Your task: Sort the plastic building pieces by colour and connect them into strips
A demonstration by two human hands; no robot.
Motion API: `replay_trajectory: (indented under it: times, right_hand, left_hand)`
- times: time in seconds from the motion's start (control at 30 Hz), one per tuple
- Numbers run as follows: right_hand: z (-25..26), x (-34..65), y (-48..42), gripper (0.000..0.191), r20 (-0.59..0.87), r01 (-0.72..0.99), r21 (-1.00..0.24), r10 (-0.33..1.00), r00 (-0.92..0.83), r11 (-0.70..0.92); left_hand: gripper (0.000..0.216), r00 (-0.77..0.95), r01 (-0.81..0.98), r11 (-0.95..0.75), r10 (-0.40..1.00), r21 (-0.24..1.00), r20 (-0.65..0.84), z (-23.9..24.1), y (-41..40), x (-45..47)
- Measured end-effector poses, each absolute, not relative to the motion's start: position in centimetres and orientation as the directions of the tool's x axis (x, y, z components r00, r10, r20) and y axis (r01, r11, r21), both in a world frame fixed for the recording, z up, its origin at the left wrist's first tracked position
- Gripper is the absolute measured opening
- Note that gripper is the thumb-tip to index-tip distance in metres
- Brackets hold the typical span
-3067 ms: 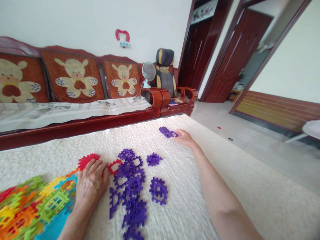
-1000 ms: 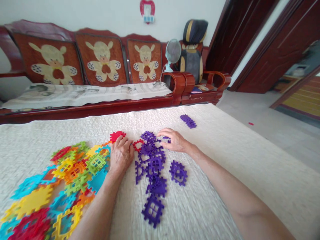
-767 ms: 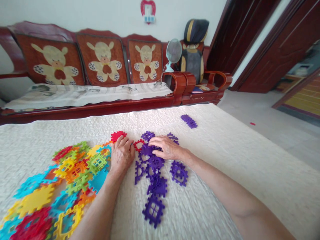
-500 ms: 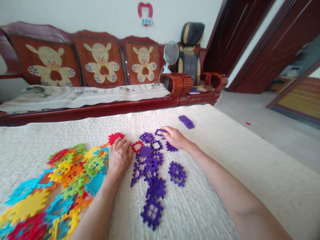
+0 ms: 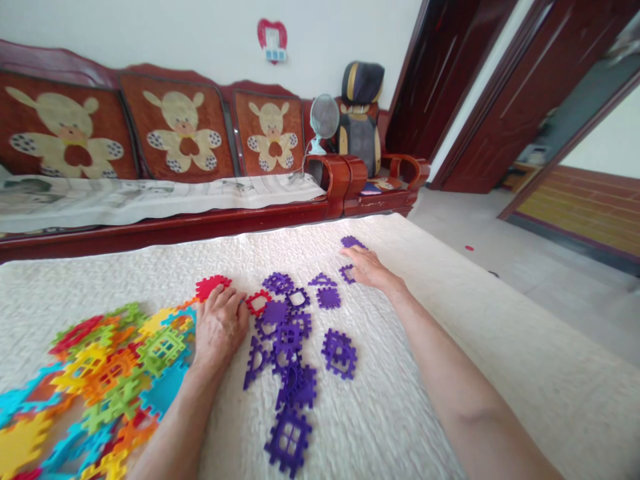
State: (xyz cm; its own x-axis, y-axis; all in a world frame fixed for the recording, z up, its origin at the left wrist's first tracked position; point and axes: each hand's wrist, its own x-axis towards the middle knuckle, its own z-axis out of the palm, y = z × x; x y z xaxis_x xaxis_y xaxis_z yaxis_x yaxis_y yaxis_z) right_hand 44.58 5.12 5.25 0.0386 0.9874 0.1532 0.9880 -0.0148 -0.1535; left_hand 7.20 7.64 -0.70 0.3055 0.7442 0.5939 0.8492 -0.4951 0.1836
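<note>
My left hand lies palm down at the right edge of a heap of coloured interlocking plastic tiles, fingers loosely spread and touching a red tile. A red frame tile is just beside its fingertips. My right hand is at the far right, closed on a purple square frame tile partly hidden by the fingers. Just beyond those fingers is a small group of purple tiles. Purple tiles lie in a column between my hands, with a purple triangle and a solid purple square to their right.
A white quilted cover spreads beneath everything. Another small purple stack lies right of the column. Behind stand a wooden sofa with bear-patterned cushions, a small fan and a chair with a massage pad.
My right hand has moved right and away from me with the purple frame tile, uncovering the purple triangle and solid square. My left hand stays by the red tile. The view has turned slightly right.
</note>
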Motion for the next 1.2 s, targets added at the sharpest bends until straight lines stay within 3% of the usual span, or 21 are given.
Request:
replay_trajectory:
  times: [0.13, 0.27, 0.4, 0.47, 0.63, 0.77, 1.2]
  right_hand:
    - [5.7, 45.1, 4.9, 0.043, 0.123, 0.927, -0.316, 0.961, 0.250, -0.200]
    - [4.9, 44.3, 3.5, 0.047, 0.014, 0.903, -0.346, 0.961, 0.275, -0.253]
    - [2.9, 43.2, 2.9, 0.029, 0.129, 0.903, -0.345, 0.940, 0.316, -0.256]
    - [2.1, 43.5, 3.0, 0.024, 0.184, 0.873, -0.419, 0.918, 0.351, -0.249]
    - [1.5, 47.0, 3.7, 0.033, 0.298, 0.755, -0.590, 0.793, 0.532, -0.285]
    - [0.7, 49.3, 4.1, 0.031, 0.415, 0.773, -0.572, 0.717, 0.561, -0.275]
    - [-0.8, 49.3, 4.7, 0.034, 0.391, 0.824, -0.474, 0.764, 0.513, -0.311]
  left_hand:
    - [0.028, 0.301, 0.854, -0.486, 0.753, 0.186, 0.585, -0.9, 7.7, 7.2]
    - [0.030, 0.306, 0.854, -0.488, 0.750, 0.180, 0.586, -1.1, 7.8, 7.1]
    - [0.029, 0.304, 0.853, -0.490, 0.749, 0.183, 0.588, -1.2, 7.9, 7.1]
    - [0.028, 0.304, 0.848, -0.495, 0.747, 0.189, 0.591, -1.2, 7.9, 7.1]
    - [0.026, 0.296, 0.841, -0.501, 0.739, 0.202, 0.605, -1.3, 7.9, 7.1]
    - [0.028, 0.294, 0.847, -0.494, 0.745, 0.199, 0.598, -1.1, 7.8, 7.2]
    - [0.026, 0.293, 0.844, -0.490, 0.761, 0.217, 0.580, -1.2, 7.8, 7.1]
